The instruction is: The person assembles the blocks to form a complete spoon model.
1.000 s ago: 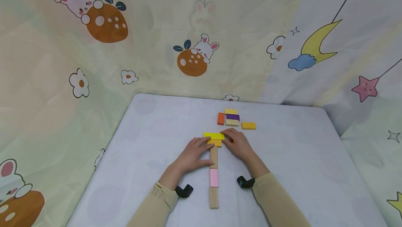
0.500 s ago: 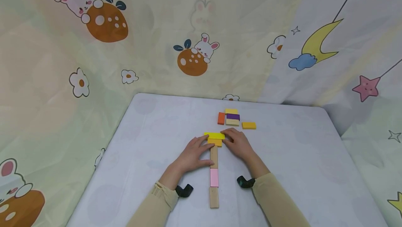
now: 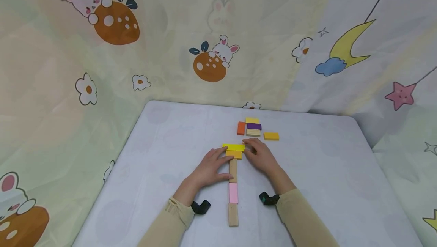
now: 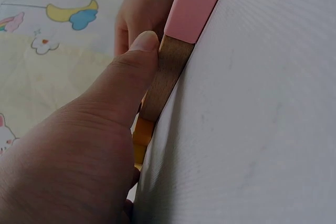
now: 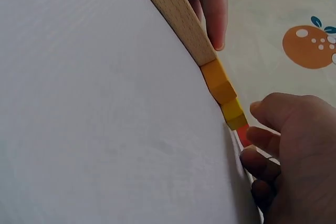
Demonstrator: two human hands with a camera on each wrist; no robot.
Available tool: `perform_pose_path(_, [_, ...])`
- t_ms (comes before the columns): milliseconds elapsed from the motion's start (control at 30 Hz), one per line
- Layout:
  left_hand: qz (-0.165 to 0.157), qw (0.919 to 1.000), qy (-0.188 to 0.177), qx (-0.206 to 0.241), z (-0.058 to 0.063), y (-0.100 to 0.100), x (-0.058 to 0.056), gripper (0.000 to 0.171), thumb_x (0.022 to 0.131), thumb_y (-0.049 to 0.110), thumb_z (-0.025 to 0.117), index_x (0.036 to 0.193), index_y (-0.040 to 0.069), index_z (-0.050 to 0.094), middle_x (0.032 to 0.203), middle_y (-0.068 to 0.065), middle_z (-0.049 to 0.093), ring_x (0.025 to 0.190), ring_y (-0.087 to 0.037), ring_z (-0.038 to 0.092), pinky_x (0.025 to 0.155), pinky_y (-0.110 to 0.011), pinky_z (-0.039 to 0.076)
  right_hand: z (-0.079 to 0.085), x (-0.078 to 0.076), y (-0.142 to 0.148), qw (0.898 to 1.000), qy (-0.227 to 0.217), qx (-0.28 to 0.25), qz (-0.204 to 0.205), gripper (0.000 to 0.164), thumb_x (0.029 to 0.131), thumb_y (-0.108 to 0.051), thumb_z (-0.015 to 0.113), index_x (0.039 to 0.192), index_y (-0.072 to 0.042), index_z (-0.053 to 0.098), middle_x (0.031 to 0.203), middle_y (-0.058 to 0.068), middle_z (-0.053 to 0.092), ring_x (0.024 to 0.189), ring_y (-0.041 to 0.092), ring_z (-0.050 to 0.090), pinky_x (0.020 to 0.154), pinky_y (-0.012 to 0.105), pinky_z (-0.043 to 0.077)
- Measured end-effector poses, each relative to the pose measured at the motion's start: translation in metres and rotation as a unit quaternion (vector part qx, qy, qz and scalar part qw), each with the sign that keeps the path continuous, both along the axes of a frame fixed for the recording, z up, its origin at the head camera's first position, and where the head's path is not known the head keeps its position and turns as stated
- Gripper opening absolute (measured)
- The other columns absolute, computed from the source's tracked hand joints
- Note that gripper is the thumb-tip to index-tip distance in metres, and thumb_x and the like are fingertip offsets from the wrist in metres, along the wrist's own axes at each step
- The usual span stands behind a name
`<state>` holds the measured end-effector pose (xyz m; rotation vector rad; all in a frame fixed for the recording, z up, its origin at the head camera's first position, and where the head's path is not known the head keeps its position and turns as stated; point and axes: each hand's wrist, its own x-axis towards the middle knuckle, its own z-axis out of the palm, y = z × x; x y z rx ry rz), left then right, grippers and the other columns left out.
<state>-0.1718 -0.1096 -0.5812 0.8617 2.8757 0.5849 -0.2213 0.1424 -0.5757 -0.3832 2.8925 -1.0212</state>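
A line of flat blocks runs up the white table: a wooden block (image 3: 233, 214), a pink block (image 3: 233, 193), another wooden block (image 3: 233, 169). An orange-yellow block (image 3: 235, 154) and a bright yellow block (image 3: 235, 147) lie crosswise at its far end. My left hand (image 3: 209, 169) has its fingers spread along the left side, thumb against the upper wooden block, fingertips at the two crosswise blocks. Just off the bright yellow block's right end is my right hand (image 3: 262, 158), fingers loosely bent; the right wrist view shows a gap between its thumb (image 5: 268, 109) and that block.
Behind the line lie an orange-red block (image 3: 241, 128), a pale yellow block (image 3: 252, 120), a purple block (image 3: 254, 126), a light wooden block (image 3: 253, 133) and a yellow-orange block (image 3: 271, 136). The table's far edge (image 3: 205, 105) meets a printed cloth backdrop.
My right hand has drawn slightly to the right, off the bright yellow block's end. The left hand and the line of blocks stay put; the head view shifts a little.
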Motion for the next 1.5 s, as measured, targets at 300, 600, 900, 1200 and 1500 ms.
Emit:
perform_pose_path(300, [0.007, 0.9999, -0.013, -0.007, -0.001, 0.002, -0.001, 0.077, 0.082, 0.077, 0.053, 0.148, 0.041, 0.041, 0.165, 0.005, 0.021, 0.150, -0.018, 0.024, 0.127, -0.040, 0.015, 0.012, -0.002, 0.029, 0.991, 0.031, -0.047, -0.117, 0.034, 0.100, -0.029, 0.053, 0.131, -0.018, 0.061, 0.122, 0.003, 0.059, 0.095, 0.021, 0.053, 0.081, 0.037, 0.049])
perform_pose_path(600, [0.008, 0.9999, -0.012, -0.006, 0.002, 0.002, 0.000, 0.075, 0.083, 0.073, 0.058, 0.148, 0.040, 0.042, 0.165, 0.005, 0.021, 0.150, -0.018, 0.025, 0.127, -0.041, 0.016, 0.000, -0.017, 0.064, 0.970, 0.026, -0.018, -0.242, 0.030, 0.100, -0.024, 0.048, 0.115, -0.006, 0.065, 0.111, 0.015, 0.064, 0.104, 0.034, 0.054, 0.086, 0.048, 0.048])
perform_pose_path(900, [0.004, 0.9999, -0.012, -0.003, 0.004, 0.002, 0.000, 0.075, 0.083, 0.073, 0.058, 0.148, 0.038, 0.042, 0.165, 0.004, 0.022, 0.150, -0.019, 0.025, 0.127, -0.041, 0.015, 0.002, -0.028, 0.070, 0.974, -0.002, -0.001, -0.225, 0.051, 0.096, -0.035, 0.054, 0.141, -0.010, 0.051, 0.139, 0.017, 0.055, 0.125, 0.040, 0.046, 0.103, 0.060, 0.036])
perform_pose_path(1200, [0.002, 0.9999, -0.017, -0.001, 0.005, 0.001, 0.001, 0.075, 0.083, 0.073, 0.058, 0.149, 0.038, 0.042, 0.165, 0.004, 0.021, 0.150, -0.019, 0.023, 0.128, -0.041, 0.014, 0.005, -0.040, 0.077, 0.984, -0.038, 0.035, -0.168, 0.075, 0.094, -0.042, 0.062, 0.154, -0.010, 0.032, 0.157, 0.018, 0.036, 0.140, 0.046, 0.032, 0.115, 0.066, 0.024])
perform_pose_path(1500, [0.005, 0.9998, -0.021, -0.004, 0.004, 0.001, 0.000, 0.076, 0.084, 0.073, 0.056, 0.149, 0.038, 0.041, 0.165, 0.004, 0.019, 0.151, -0.019, 0.022, 0.128, -0.041, 0.014, 0.006, -0.041, 0.079, 0.986, -0.032, 0.043, -0.159, 0.070, 0.095, -0.037, 0.063, 0.152, -0.008, 0.035, 0.155, 0.020, 0.037, 0.138, 0.046, 0.034, 0.114, 0.066, 0.025])
